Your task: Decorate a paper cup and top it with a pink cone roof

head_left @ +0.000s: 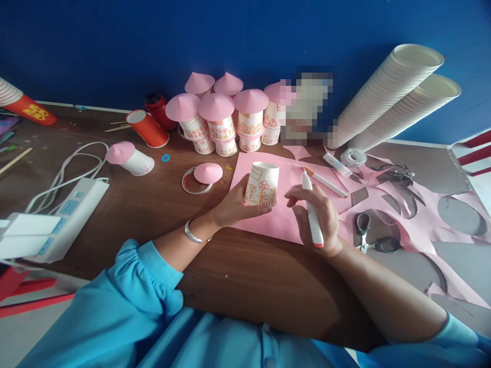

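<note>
My left hand [240, 204] is wrapped round a white paper cup [264, 180] that carries orange and red flower drawings and a yellow window shape. The cup stands upside down, just above a sheet of pink paper [282, 221]. To its right, my right hand [317, 212] holds a white marker [312, 217] with a red end, its upper tip pointing away from me and apart from the cup. Another marker [326, 182], white with an orange cap, lies on the pink sheet beyond my right hand. A small pink paper cone [207, 173] sits beside a tape roll [188, 185], left of the cup.
Several decorated cups with pink cone roofs [251, 115] stand along the blue wall. Tall stacks of paper cups [387, 94] lean at the right. Scissors [364, 235] lie among pink paper scraps [414, 225]. A power strip [79, 220] with cables is at the left, near a red cup [148, 128].
</note>
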`<move>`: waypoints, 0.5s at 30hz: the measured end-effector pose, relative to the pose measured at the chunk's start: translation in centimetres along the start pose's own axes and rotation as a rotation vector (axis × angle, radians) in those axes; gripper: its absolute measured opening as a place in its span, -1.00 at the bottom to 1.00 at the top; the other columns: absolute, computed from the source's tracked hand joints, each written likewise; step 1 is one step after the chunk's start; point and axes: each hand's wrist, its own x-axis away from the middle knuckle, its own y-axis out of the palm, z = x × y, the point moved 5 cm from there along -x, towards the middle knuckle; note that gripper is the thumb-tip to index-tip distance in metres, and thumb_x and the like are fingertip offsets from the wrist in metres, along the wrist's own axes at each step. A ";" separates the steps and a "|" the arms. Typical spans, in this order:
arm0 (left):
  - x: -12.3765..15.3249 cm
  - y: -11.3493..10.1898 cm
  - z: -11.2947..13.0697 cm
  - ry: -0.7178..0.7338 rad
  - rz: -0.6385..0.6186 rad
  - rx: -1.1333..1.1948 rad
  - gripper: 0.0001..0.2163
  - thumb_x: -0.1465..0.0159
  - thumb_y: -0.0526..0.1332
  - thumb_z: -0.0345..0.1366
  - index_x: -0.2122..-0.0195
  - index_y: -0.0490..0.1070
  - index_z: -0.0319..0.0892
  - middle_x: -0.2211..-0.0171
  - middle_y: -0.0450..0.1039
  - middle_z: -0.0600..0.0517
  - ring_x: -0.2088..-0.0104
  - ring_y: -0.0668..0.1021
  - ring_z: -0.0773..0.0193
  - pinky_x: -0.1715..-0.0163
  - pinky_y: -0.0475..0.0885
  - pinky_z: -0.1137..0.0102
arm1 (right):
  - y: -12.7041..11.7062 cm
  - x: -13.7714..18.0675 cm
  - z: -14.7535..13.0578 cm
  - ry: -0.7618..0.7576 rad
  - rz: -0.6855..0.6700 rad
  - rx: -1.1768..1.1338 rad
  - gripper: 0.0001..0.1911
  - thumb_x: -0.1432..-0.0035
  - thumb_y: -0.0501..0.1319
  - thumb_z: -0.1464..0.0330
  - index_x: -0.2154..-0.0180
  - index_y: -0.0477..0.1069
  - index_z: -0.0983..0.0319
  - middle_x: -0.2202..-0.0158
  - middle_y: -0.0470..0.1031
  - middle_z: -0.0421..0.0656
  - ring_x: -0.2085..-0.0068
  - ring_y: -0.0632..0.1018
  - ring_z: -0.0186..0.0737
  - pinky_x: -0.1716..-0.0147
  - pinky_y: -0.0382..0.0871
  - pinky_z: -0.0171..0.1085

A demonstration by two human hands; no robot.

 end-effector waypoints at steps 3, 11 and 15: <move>0.1 -0.2 -0.1 0.005 0.006 0.057 -0.38 -0.09 0.56 -0.09 -0.08 0.35 -0.15 0.04 0.59 -0.14 0.03 0.66 0.02 -0.02 0.55 0.10 | 0.1 -0.1 1.1 0.099 0.026 -0.042 -0.72 -0.45 0.17 0.44 -0.14 0.38 0.11 0.07 0.64 -0.08 0.22 0.68 -0.21 0.19 0.62 -0.15; 0.5 -0.1 0.1 0.000 -0.111 0.138 -0.34 -0.16 0.53 -0.15 -0.23 0.32 -0.11 -0.12 0.56 -0.21 -0.11 0.62 -0.04 -0.10 0.54 0.11 | 1.1 -0.7 1.9 0.056 -0.151 -0.143 -0.23 -0.21 0.48 0.30 -0.32 0.17 0.12 -0.42 0.30 0.20 -0.44 0.35 0.20 -0.27 0.44 0.25; 0.7 0.4 0.3 0.001 -0.224 0.154 -0.34 -0.20 0.50 -0.16 -0.28 0.32 -0.10 -0.21 0.50 -0.25 -0.17 0.58 -0.11 -0.09 0.53 0.08 | 1.1 -0.8 1.5 0.016 -0.155 -0.124 -0.24 -0.20 0.48 0.28 -0.31 0.19 0.08 -0.41 0.32 0.16 -0.43 0.37 0.21 -0.27 0.44 0.27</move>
